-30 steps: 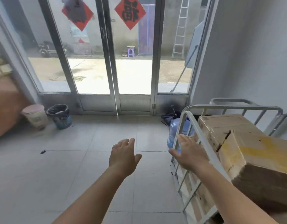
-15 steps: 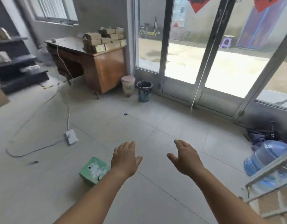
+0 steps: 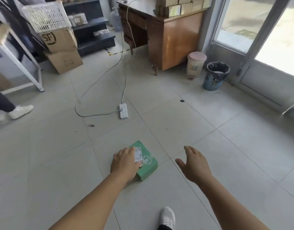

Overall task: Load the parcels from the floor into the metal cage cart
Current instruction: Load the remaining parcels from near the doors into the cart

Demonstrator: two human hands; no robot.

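Observation:
A small green parcel [image 3: 147, 161] with a white label lies on the grey tiled floor just in front of me. My left hand [image 3: 125, 162] hovers over its left side with fingers spread, covering part of the box; whether it touches is unclear. My right hand [image 3: 195, 164] is open in the air to the right of the parcel, palm turned inward, holding nothing. The metal cage cart is out of view apart from a thin metal bar [image 3: 291, 107] at the right edge.
A white power strip [image 3: 123, 111] and its cable lie on the floor ahead. Behind stand a wooden desk [image 3: 174, 42], two bins [image 3: 215, 75], stacked cardboard boxes [image 3: 61, 50] and a white rack [image 3: 27, 63]. Another person's legs [image 3: 8, 108] are at left. My shoe [image 3: 167, 217] is below.
My view swung left from the cart and glass door to the floor. The green parcel came close, and my left hand moved over it. Both hands stayed empty.

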